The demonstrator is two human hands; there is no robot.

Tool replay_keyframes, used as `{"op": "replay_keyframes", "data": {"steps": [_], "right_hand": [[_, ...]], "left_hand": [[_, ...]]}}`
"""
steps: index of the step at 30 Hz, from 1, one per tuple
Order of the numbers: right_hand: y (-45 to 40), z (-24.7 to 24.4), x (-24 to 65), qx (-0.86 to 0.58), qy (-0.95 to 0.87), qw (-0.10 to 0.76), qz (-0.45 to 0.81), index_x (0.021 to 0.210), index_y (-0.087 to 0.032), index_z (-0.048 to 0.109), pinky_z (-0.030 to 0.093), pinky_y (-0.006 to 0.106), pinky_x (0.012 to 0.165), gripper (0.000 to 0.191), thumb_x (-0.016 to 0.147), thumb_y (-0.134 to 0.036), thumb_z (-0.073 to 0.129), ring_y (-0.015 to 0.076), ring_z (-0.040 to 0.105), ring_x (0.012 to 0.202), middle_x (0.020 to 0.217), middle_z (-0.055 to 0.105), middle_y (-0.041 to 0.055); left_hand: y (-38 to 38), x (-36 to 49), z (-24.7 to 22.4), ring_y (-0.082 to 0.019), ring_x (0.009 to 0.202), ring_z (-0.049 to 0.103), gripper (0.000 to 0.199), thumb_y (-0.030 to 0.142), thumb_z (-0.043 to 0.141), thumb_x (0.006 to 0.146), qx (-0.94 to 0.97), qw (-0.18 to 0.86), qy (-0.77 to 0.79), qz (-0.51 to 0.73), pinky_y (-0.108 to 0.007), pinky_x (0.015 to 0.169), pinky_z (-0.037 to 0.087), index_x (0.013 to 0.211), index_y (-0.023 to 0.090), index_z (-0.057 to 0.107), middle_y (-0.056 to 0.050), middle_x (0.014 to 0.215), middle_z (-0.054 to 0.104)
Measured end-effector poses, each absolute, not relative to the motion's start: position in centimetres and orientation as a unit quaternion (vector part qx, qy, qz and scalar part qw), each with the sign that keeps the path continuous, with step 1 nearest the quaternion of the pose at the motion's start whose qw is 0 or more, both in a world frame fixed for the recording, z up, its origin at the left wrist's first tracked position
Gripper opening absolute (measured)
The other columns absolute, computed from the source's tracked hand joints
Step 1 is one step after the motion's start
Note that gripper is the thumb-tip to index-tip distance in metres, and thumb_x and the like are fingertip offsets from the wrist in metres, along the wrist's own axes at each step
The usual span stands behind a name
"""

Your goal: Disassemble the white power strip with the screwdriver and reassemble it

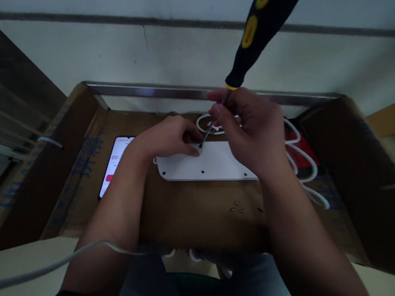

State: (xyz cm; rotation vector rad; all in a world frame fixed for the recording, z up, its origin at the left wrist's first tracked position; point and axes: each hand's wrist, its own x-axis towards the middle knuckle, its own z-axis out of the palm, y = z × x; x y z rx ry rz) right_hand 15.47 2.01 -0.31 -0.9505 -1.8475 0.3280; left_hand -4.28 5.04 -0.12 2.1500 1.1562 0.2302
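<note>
A white power strip [186, 168] lies on the brown cardboard, with dark screw holes showing along its upward face. My right hand [253, 125] pinches the metal shaft of a screwdriver [257, 30], whose black and yellow handle slants up to the right. The screwdriver's tip meets a hole near the strip's far edge. My left hand [174, 139] rests on the strip's far left part, fingers curled and close to the tip. Whether those fingers hold a screw is hidden. Several small screws [238, 206] lie on the cardboard in front of the strip.
A lit phone [114, 163] lies left of the strip. White cable [304, 156] loops at the right beside a red item [300, 152]. Cardboard walls [354, 154] stand at both sides, and a metal rail [144, 90] runs along the back. Another cable [52, 266] crosses my left forearm.
</note>
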Motion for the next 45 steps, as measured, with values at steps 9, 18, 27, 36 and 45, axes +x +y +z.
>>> {"op": "replay_keyframes", "data": {"steps": [9,18,27,36,45], "right_hand": [[2.00,-0.37,15.60,-0.385,-0.769,0.496,0.119,0.110,-0.020,0.071,0.059,0.033,0.079,0.019,0.103,-0.028,0.056,0.0163,0.073,0.086,0.101,0.077,0.0057],[2.01,-0.38,15.67,-0.391,-0.765,0.495,0.132,0.112,-0.022,0.071,0.059,0.036,0.078,0.024,0.103,-0.037,0.055,0.0175,0.072,0.082,0.100,0.077,0.0062],[1.84,-0.30,15.68,-0.405,-0.756,0.494,0.140,0.111,-0.026,0.071,0.061,0.040,0.080,0.026,0.105,-0.043,0.054,0.0193,0.071,0.079,0.093,0.075,0.0051],[1.70,-0.12,15.66,-0.388,-0.741,0.519,0.176,0.110,-0.025,0.071,0.060,0.037,0.078,0.020,0.103,-0.037,0.057,0.0178,0.071,0.081,0.101,0.077,0.0063],[1.78,-0.05,15.88,-0.386,-0.727,0.539,0.177,0.110,-0.024,0.070,0.061,0.035,0.081,0.017,0.103,-0.031,0.057,0.0143,0.072,0.080,0.106,0.078,0.0044]], "left_hand": [[5.09,-4.24,-0.29,-0.018,0.089,0.069,0.031,0.023,0.085,0.078,0.824,0.337,0.446,0.089,-0.030,0.080,0.050,0.108,0.015,0.081,-0.004,0.098,0.079],[5.04,-4.18,-0.25,-0.018,0.087,0.070,0.030,0.021,0.084,0.078,0.828,0.330,0.443,0.092,-0.029,0.079,0.049,0.107,0.015,0.081,-0.003,0.097,0.079],[5.21,-4.48,-0.75,-0.018,0.084,0.070,0.031,0.026,0.081,0.077,0.838,0.322,0.428,0.105,-0.029,0.078,0.050,0.106,0.017,0.081,-0.003,0.095,0.079],[4.99,-4.27,-0.40,-0.019,0.086,0.069,0.032,0.026,0.082,0.077,0.833,0.324,0.438,0.099,-0.029,0.079,0.050,0.107,0.016,0.081,-0.004,0.096,0.079],[4.85,-3.80,-0.28,-0.016,0.082,0.067,0.021,0.022,0.077,0.084,0.834,0.316,0.438,0.112,-0.027,0.076,0.047,0.103,0.016,0.081,-0.003,0.091,0.078]]}}
